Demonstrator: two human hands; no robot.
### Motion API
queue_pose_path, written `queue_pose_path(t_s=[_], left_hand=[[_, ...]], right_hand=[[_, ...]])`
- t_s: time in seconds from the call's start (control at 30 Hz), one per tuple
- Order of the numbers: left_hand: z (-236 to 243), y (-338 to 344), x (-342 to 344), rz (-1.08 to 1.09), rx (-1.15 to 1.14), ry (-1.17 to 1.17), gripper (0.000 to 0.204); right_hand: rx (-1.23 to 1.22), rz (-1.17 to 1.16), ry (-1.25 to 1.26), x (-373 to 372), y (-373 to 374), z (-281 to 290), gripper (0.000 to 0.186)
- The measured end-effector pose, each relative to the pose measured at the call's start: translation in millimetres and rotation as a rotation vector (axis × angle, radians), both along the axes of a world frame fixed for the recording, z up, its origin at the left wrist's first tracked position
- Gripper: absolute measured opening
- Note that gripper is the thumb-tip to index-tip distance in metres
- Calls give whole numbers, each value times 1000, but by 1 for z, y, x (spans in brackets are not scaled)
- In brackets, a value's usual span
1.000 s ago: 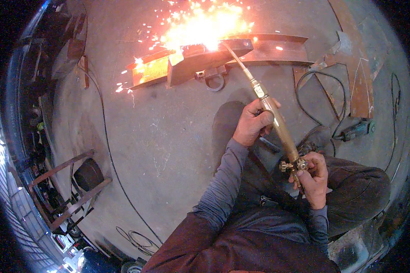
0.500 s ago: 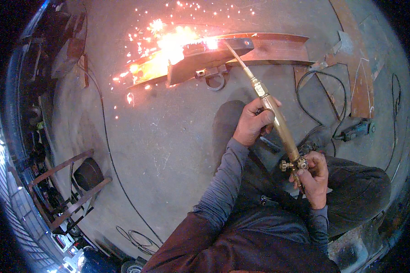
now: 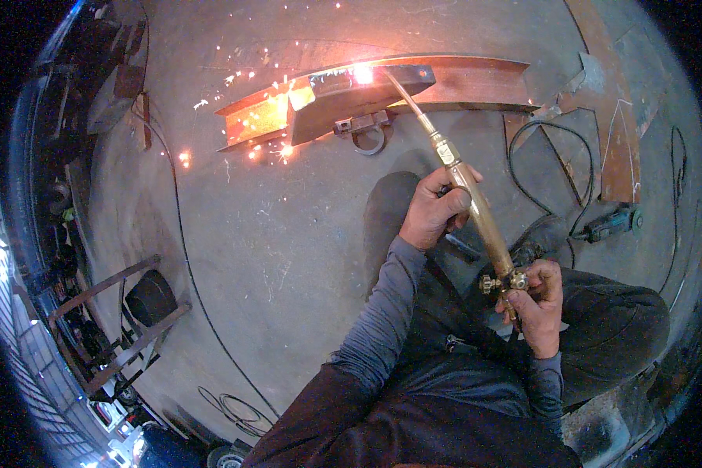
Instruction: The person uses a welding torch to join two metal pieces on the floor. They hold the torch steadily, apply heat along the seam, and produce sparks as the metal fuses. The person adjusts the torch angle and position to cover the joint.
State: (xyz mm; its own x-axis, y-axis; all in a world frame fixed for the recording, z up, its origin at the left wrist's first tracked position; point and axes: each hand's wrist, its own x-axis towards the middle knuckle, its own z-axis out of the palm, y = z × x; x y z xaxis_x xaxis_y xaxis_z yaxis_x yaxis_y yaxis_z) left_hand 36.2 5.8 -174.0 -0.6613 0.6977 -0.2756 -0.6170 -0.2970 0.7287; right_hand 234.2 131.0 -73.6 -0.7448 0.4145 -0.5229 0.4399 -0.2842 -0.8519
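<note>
My left hand (image 3: 438, 209) is closed around the front of a brass cutting torch (image 3: 485, 221). At the rear of the torch, my right hand (image 3: 540, 308) grips it beside the valve knobs. The torch's long thin nozzle points up and left, its tip by a bright glowing spot on the upper edge of a dark metal plate (image 3: 349, 100). That plate lies against a rust-brown steel beam (image 3: 483, 82), lit orange at its left end. Sparks fly to the left. Just below the plate sits a metal piece with a ring (image 3: 366, 139).
A cable (image 3: 181, 226) runs down the floor at left, near a metal frame stand (image 3: 125, 359). Rusty steel plates (image 3: 618, 148), a looped hose (image 3: 550, 125) and a green-blue angle grinder (image 3: 612, 225) lie at right. My bent knee (image 3: 616, 331) is beside the right hand.
The large bright burst of sparks and flare at the left has shrunk to scattered sparks, uncovering the beam's left end and the plate. Both hands and the torch have hardly moved.
</note>
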Motion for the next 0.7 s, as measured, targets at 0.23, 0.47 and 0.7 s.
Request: queue_pose_path(t_s=[0.23,0.47,0.7], left_hand=[[-8,-1,1,-21,-22,46,51],[-8,-1,2,-12,-32,27,50],[-4,0,1,-21,-22,15,53]], right_hand=[[0,-11,-16,0,1,-1,36],[25,-15,-2,2,0,-4,36],[31,-11,-26,0,0,-1,34]])
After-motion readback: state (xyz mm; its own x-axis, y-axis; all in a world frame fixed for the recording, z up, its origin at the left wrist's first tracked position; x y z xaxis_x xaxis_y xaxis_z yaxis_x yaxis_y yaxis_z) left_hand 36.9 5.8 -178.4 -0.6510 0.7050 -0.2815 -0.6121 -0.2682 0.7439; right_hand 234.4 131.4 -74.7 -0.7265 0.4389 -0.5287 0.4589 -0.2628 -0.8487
